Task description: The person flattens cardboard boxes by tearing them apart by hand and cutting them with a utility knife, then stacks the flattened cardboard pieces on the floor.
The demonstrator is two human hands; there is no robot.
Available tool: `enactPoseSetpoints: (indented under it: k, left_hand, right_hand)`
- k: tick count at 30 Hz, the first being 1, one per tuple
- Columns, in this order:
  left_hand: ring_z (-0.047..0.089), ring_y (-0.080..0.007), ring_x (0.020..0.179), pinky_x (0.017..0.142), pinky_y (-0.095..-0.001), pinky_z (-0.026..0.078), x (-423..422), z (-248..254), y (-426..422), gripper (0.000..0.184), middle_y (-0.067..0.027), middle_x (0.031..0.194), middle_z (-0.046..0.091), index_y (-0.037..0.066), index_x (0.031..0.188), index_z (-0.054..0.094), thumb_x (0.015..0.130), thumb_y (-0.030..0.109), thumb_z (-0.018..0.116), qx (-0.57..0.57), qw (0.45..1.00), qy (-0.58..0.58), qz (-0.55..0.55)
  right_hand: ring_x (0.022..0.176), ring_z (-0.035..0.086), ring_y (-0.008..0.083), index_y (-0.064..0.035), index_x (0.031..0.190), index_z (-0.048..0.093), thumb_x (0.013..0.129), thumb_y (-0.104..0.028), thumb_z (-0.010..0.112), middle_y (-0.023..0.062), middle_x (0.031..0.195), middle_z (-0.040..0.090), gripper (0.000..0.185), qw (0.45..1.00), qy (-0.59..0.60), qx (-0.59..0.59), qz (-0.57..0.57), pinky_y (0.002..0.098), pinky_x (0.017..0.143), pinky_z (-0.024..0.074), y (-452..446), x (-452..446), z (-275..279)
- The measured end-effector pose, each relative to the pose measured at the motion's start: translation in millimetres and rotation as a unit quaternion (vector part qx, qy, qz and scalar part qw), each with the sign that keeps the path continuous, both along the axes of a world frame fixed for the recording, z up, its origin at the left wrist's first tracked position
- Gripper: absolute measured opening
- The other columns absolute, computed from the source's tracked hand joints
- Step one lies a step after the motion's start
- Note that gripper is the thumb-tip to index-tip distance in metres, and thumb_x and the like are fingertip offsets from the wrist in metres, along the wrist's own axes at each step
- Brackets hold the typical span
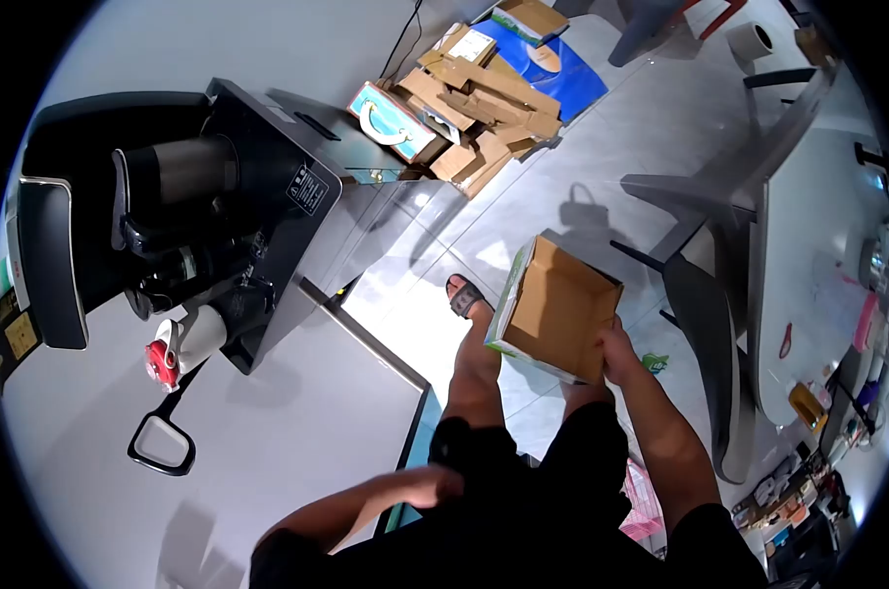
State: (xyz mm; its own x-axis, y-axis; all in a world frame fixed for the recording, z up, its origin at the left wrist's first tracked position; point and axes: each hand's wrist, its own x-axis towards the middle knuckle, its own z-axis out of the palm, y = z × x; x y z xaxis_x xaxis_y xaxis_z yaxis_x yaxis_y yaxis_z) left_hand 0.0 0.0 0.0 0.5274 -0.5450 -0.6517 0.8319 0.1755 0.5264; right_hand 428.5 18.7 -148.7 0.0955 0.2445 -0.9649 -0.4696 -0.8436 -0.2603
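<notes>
My right hand [616, 355] grips the near right edge of an open cardboard box [560, 302]. The box is tilted over my legs, its bare brown inside facing up and a green-and-white printed side on the left. Nothing lies inside it. My left hand [435, 485] is low by my shorts, apart from the box. It looks blurred and its fingers do not show clearly.
Flattened cardboard [489, 108] is piled by the wall, beside a turquoise box [391, 120] with a white handle. A grey chair [705, 334] and white table [827, 265] stand right. At left, a table [297, 432] holds a black appliance [268, 187] and red-lidded bottle [194, 339]. A green wrapper [654, 363] lies on the floor.
</notes>
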Motion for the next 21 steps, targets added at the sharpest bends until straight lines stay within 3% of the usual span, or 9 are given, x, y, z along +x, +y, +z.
enactPoseSetpoints:
  k: [2, 3, 5, 8, 10, 13, 16, 18, 21]
  left_hand:
    - [0.070, -0.0365, 0.119, 0.102, -0.0470, 0.055, -0.5, 5.1, -66.2, 0.036, -0.0201, 0.126, 0.075, 0.008, 0.139, 0.070, 0.105, 0.017, 0.062, -0.060, 0.990, -0.009, 0.125]
    - [0.070, -0.0379, 0.118, 0.101, -0.0473, 0.055, -4.4, -2.0, -61.6, 0.035, -0.0209, 0.125, 0.075, 0.008, 0.137, 0.071, 0.105, 0.018, 0.060, -0.023, 0.992, -0.006, 0.123]
    - [0.070, -0.0410, 0.118, 0.101, -0.0482, 0.055, 32.8, -58.9, -27.7, 0.034, -0.0225, 0.122, 0.075, 0.008, 0.134, 0.072, 0.107, 0.021, 0.057, 0.047, 0.992, -0.097, 0.061]
    - [0.070, -0.0395, 0.117, 0.103, -0.0489, 0.055, 146.1, -83.0, -3.8, 0.034, -0.0210, 0.118, 0.075, 0.004, 0.128, 0.070, 0.102, 0.024, 0.062, 0.106, 0.978, -0.132, 0.125]
    - [0.070, -0.0382, 0.112, 0.095, -0.0492, 0.056, 205.9, -118.4, -48.7, 0.036, -0.0175, 0.119, 0.071, 0.003, 0.126, 0.064, 0.101, 0.029, 0.064, 0.270, 0.889, -0.095, 0.357]
    - [0.069, -0.0369, 0.097, 0.089, -0.0481, 0.057, 276.6, -161.7, -107.2, 0.027, -0.0152, 0.105, 0.067, 0.005, 0.112, 0.067, 0.105, 0.030, 0.060, 0.284, 0.874, -0.352, 0.176]
    - [0.071, -0.0379, 0.100, 0.086, -0.0484, 0.058, 291.3, -149.4, -95.4, 0.026, -0.0153, 0.108, 0.069, 0.005, 0.111, 0.068, 0.107, 0.027, 0.056, 0.246, 0.881, -0.354, 0.195]
    - [0.071, -0.0393, 0.105, 0.088, -0.0496, 0.058, 290.2, -143.4, -80.9, 0.024, -0.0170, 0.111, 0.070, 0.004, 0.111, 0.068, 0.106, 0.025, 0.057, 0.094, 0.933, -0.337, 0.081]
    - [0.070, -0.0400, 0.113, 0.093, -0.0517, 0.057, 283.2, -141.5, -131.2, 0.022, -0.0196, 0.120, 0.069, 0.005, 0.112, 0.068, 0.106, 0.023, 0.057, 0.001, 0.918, -0.395, 0.033]
  right_hand:
    - [0.136, 0.053, 0.0353, -0.0152, 0.165, 0.031, 0.083, -0.003, 0.058, 0.0145, 0.149, 0.049, 0.087, 1.000, -0.018, 0.011, -0.022, 0.0491, 0.112, 0.0486, 12.5, 17.4, 21.8]
    - [0.136, 0.053, 0.0353, -0.0152, 0.165, 0.031, 0.083, -0.003, 0.058, 0.0145, 0.149, 0.049, 0.087, 0.994, 0.108, 0.030, -0.012, 0.0491, 0.112, 0.0486, 45.7, -77.8, -56.1]
    - [0.134, 0.053, 0.0352, -0.0149, 0.164, 0.034, 0.082, -0.002, 0.058, 0.0156, 0.148, 0.049, 0.086, 0.996, 0.017, 0.078, 0.040, 0.0454, 0.110, 0.0498, 64.1, -12.5, -85.2]
    - [0.132, 0.054, 0.0350, -0.0150, 0.164, 0.034, 0.082, -0.003, 0.057, 0.0167, 0.148, 0.050, 0.086, 0.990, -0.052, 0.094, 0.093, 0.0418, 0.108, 0.0503, 44.2, 3.1, -138.7]
    - [0.130, 0.055, 0.0347, -0.0152, 0.165, 0.033, 0.083, -0.004, 0.058, 0.0169, 0.145, 0.051, 0.086, 0.988, -0.070, 0.072, 0.119, 0.0423, 0.105, 0.0522, 39.3, 12.1, -172.0]
    - [0.125, 0.058, 0.0340, -0.0155, 0.165, 0.031, 0.083, -0.005, 0.058, 0.0169, 0.141, 0.053, 0.088, 0.989, -0.080, 0.027, 0.123, 0.0439, 0.097, 0.0554, 62.6, 20.9, -160.0]
    - [0.121, 0.060, 0.0327, -0.0160, 0.166, 0.028, 0.083, -0.006, 0.059, 0.0164, 0.138, 0.055, 0.089, 0.994, -0.068, -0.004, 0.091, 0.0449, 0.090, 0.0579, 76.9, 31.4, -163.9]
    - [0.120, 0.061, 0.0320, -0.0165, 0.167, 0.027, 0.083, -0.007, 0.059, 0.0161, 0.137, 0.056, 0.090, 0.994, -0.067, -0.009, 0.084, 0.0448, 0.085, 0.0590, 82.2, 37.8, -173.2]
    - [0.116, 0.063, 0.0319, -0.0165, 0.167, 0.025, 0.084, -0.008, 0.060, 0.0166, 0.138, 0.058, 0.090, 0.990, -0.081, -0.029, 0.112, 0.0446, 0.086, 0.0594, 86.3, 44.8, -188.4]
